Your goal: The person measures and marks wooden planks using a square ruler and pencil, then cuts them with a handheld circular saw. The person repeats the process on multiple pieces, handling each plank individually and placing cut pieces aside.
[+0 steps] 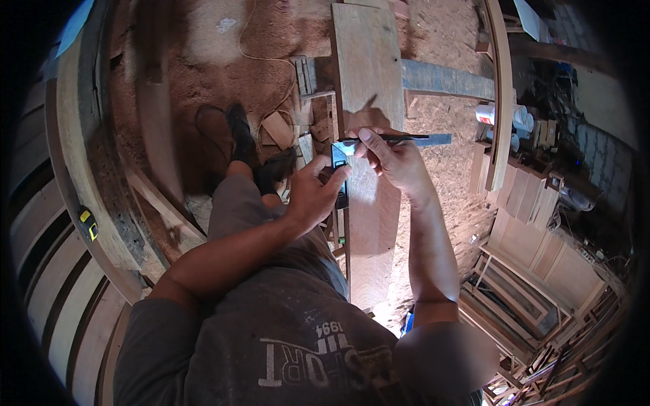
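A long wooden board [369,47] runs away from me, beneath both hands. My left hand [315,193] is closed on the dark stock of a try square [433,140], thumb and fingers gripping it at the board's left edge. The square's metal blade lies across the board, and its end sticks out past the right edge. Over the blade, my right hand [393,159] pinches a thin black pencil or pen [403,137] between thumb and fingers. That hand covers the middle of the blade. Where the writing tip touches is too small to tell.
A yellow and black tape measure [88,223] rests on a timber beam [74,135] at left. A grey plank [447,79] stretches right from beneath the board. White buckets [504,115] and stacked wood [521,193] stand at right. A cord [261,54] crosses the dusty ground near my feet.
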A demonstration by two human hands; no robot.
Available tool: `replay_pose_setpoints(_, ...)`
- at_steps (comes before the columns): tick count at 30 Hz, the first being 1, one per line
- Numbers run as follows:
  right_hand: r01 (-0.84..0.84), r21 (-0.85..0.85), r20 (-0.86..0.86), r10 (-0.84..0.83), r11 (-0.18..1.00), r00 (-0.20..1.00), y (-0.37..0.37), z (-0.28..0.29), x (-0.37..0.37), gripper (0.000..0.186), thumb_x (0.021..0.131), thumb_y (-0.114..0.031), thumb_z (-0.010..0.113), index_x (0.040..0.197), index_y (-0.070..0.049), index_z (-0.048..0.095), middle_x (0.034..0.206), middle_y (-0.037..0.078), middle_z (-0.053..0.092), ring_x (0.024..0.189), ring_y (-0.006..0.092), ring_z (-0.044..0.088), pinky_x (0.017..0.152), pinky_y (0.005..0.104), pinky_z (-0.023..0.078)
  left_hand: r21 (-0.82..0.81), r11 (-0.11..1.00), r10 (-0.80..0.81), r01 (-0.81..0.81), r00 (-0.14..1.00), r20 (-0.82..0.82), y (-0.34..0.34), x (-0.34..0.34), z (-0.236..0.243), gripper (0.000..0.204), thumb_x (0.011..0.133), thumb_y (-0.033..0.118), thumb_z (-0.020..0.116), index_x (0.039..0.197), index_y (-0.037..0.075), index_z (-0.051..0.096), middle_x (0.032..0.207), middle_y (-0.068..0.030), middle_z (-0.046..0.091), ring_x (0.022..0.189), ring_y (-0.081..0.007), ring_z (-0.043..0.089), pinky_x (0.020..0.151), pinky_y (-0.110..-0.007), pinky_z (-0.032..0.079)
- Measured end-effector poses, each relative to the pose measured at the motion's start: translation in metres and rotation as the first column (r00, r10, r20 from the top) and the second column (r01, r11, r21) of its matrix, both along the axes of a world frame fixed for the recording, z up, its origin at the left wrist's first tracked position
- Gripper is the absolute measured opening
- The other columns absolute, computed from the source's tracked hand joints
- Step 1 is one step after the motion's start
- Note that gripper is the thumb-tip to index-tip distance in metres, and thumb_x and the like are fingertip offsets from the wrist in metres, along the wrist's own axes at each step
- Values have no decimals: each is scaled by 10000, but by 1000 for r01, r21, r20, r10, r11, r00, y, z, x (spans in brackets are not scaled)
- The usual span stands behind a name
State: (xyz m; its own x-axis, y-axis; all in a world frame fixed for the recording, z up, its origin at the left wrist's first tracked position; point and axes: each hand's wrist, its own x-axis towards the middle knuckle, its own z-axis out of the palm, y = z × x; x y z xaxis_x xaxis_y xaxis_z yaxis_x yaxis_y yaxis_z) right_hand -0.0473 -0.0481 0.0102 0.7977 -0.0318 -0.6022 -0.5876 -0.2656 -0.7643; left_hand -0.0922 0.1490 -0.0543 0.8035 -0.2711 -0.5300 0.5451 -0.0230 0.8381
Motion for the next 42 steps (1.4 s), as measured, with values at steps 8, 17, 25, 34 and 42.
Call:
replay_pose_setpoints(8,-115,-300,207,182,947,961,-38,31,3,278,1111,-245,681,1188,-14,814,909,39,763,809,113,645,739,284,513,7,999,-36,36,997,-61,4,4,6,304,1016,276,810,1016,-18,732,781,-21,654,697,-84,560,641,-309,458)
replay_pose_setpoints(17,280,28,432,-264,960,862,-22,67,-33,362,1133,-317,649,1164,9,803,825,59,739,660,70,582,573,224,437,-362,893,337,-267,931,143,41,-21,-27,187,1023,159,793,1106,18,703,924,-63,720,803,-82,658,694,-274,523)
replay_pose_setpoints(25,85,129,506,-139,988,851,0,61,-59,357,1174,-304,561,1246,-14,756,956,117,783,892,167,763,717,296,595,-22,999,-5,30,710,704,97,-31,37,644,1002,160,812,1472,71,380,1176,-164,684,929,-175,724,762,-331,583)
replay_pose_setpoints(34,-69,-544,291,266,836,919,68,48,-80,388,921,-74,875,1264,51,745,982,189,782,805,223,792,689,350,615,-320,944,55,79,920,387,-1,-51,5,852,940,136,866,1584,92,310,1365,-188,559,1225,-313,628,1039,-483,521)
replay_pose_setpoints(42,-19,-665,360,342,747,868,50,16,-82,383,997,-93,814,1329,72,716,948,139,777,780,159,758,677,300,622,71,997,-7,-37,846,534,-20,-55,-6,975,880,119,750,1730,169,275,1681,-292,307,1574,-524,309,1287,-592,302)
